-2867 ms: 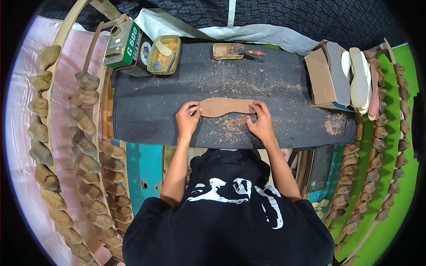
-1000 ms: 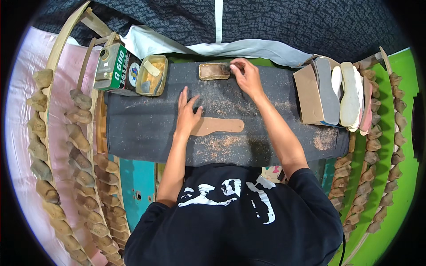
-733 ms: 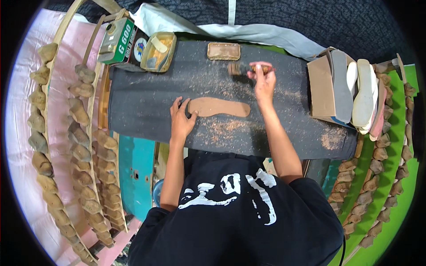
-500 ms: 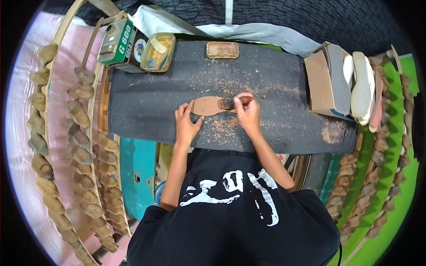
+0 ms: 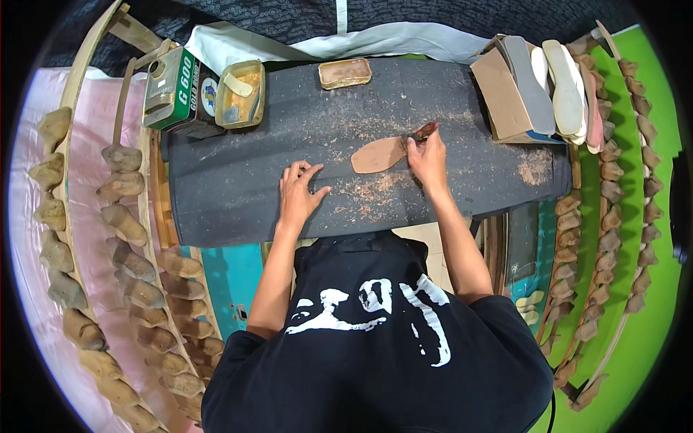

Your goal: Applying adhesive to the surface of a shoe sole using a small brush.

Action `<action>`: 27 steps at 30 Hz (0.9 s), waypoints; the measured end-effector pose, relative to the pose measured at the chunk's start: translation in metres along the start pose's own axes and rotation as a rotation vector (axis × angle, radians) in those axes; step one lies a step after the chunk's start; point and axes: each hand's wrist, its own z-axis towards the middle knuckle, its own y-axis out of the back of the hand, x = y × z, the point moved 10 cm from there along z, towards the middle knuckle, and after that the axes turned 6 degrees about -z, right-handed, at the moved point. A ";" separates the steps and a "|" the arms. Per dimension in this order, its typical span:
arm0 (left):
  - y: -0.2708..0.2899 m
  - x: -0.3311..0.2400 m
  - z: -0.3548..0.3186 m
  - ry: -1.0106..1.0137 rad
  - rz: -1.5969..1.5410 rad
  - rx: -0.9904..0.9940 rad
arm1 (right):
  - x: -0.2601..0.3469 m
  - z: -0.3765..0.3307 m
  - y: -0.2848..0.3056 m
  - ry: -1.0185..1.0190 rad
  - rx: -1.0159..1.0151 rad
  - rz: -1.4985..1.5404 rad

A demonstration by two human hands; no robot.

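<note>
My right hand [image 5: 428, 160] is closed around a brush [image 5: 421, 133] with a reddish-brown handle, just right of the table's middle. Against the same hand is the narrow end of a brown shoe insole [image 5: 379, 155]; whether my fingers also pinch it, I cannot make out. The insole's wide end points left, tilted slightly downward. To the left, my left hand [image 5: 297, 196] holds nothing, its fingers spread and bent over the dark table cover [image 5: 231, 169]. Brown shavings [image 5: 375, 191] are scattered around and below the insole.
Far left stand a green and black can [image 5: 177, 94] and a yellowish tub [image 5: 242, 94] of paste with a spreader. At the back sits a small shallow tray [image 5: 345, 73]. A cardboard box [image 5: 502, 97] of soles occupies the right. Racks of shoe lasts [image 5: 130, 224] flank both sides.
The insole has shifted right along with my right hand and the brush, and its angle has turned. My left hand has let go of the insole and is now apart from it.
</note>
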 end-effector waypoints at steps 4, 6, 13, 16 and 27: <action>-0.006 -0.013 0.005 -0.044 -0.030 0.017 | 0.015 -0.010 -0.003 0.011 -0.015 -0.017; -0.014 -0.017 0.012 -0.091 -0.067 0.045 | 0.036 -0.022 -0.007 0.034 -0.036 -0.040; -0.021 -0.016 0.023 -0.297 -0.069 -0.021 | 0.096 -0.066 -0.050 0.207 0.107 -0.136; -0.023 -0.012 0.023 -0.326 -0.053 -0.042 | 0.134 -0.099 -0.077 0.378 0.175 -0.088; -0.022 -0.016 0.023 -0.297 -0.047 -0.032 | 0.025 -0.051 -0.009 -0.083 -0.017 0.132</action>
